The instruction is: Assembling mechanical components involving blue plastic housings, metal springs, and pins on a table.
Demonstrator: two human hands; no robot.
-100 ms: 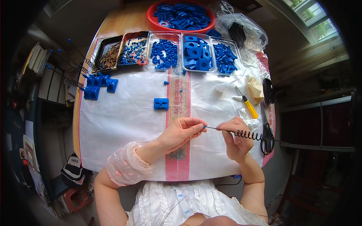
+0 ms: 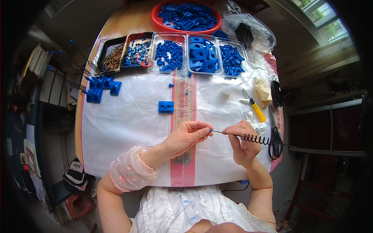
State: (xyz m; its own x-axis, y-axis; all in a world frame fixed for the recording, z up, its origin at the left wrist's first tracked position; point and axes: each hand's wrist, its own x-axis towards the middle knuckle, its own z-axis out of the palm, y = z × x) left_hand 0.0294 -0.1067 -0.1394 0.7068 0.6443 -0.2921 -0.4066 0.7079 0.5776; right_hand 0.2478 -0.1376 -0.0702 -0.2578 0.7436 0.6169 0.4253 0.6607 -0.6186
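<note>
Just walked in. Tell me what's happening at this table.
A person seated at a table covered with a white sheet holds a black coiled spring wire in the right hand. The left hand pinches a small blue piece at the wire's straight tip. Trays of blue plastic parts line the far edge; a yellow-handled screwdriver and black scissors lie to the right.

Far right on the table: clear plastic bag (image 2: 252, 33), crumpled, open-mouthed, holding dark thin parts.

Table cover: white woven sack sheet (image 2: 124, 128) with a pink printed band (image 2: 184, 105) running near to far down its middle.

Far row: clear and black rectangular plastic trays (image 2: 171, 54), side by side, holding blue parts and small hardware.

No screens visible.
</note>
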